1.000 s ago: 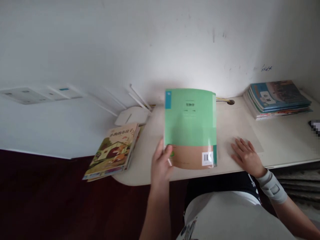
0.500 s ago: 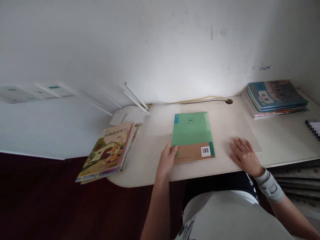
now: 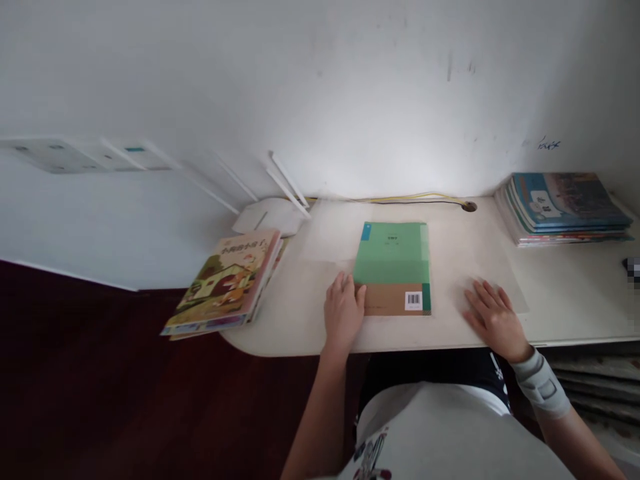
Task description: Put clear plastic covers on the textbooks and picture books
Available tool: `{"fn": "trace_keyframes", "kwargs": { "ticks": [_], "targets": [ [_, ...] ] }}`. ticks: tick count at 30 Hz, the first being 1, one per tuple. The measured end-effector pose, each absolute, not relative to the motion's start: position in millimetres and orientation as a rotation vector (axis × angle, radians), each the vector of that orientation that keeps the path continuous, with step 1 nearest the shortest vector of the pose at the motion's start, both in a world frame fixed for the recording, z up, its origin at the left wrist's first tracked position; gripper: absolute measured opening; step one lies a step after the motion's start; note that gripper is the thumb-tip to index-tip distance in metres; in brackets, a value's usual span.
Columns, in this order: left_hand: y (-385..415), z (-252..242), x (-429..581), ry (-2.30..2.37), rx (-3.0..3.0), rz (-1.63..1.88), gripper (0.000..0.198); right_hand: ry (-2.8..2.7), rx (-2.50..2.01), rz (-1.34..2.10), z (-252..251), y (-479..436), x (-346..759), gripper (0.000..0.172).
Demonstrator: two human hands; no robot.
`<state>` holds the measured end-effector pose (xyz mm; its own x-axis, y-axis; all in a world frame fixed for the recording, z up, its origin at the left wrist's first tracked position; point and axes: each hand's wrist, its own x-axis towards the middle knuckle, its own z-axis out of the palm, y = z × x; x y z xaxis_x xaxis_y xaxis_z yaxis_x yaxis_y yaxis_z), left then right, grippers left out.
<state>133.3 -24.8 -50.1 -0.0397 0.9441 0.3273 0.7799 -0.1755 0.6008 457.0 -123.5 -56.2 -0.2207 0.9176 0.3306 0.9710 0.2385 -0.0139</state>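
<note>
A green book (image 3: 393,263) with a brown lower band and a barcode lies flat on the pale desk (image 3: 310,327), back cover up. My left hand (image 3: 343,313) rests on the desk at the book's lower left corner, fingers stretched out, thumb touching the cover's edge. My right hand (image 3: 493,319) lies flat and spread on the desk to the right of the book, apart from it. A grey band wraps my right wrist.
A stack of picture books (image 3: 227,283) overhangs the desk's left end. Another stack with a blue cover (image 3: 563,207) sits at the back right. A white router (image 3: 270,213) with antennas stands at the back left. Cables (image 3: 415,197) run along the wall to a hole.
My left hand lowered the green book from upright to flat on the desk, then let go and now rests beside its corner. My right hand stayed put.
</note>
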Motion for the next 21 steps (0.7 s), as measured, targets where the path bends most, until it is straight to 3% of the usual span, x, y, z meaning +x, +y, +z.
{"fn": "trace_keyframes", "kwargs": {
  "ticks": [13,15,19,21],
  "targets": [
    [-40.6,-21.2,137.9,1.705,1.796,1.147,0.039,-2.262,-1.716,-0.359,-59.8,-122.7,461.9,0.042],
    [-48.1,-12.9,138.7,1.564,1.706,1.128,0.045,-2.262,-1.708,-0.349,-60.8,-122.6,462.8,0.042],
    [-59.0,-11.0,160.2,1.288,1.622,1.053,0.076,-2.248,-1.713,-0.311,-61.3,-122.3,463.1,0.042],
    [-60.4,-16.9,181.4,1.306,1.729,1.043,0.076,-2.236,-1.713,-0.286,-60.9,-122.1,462.5,0.042]
  ]
}}
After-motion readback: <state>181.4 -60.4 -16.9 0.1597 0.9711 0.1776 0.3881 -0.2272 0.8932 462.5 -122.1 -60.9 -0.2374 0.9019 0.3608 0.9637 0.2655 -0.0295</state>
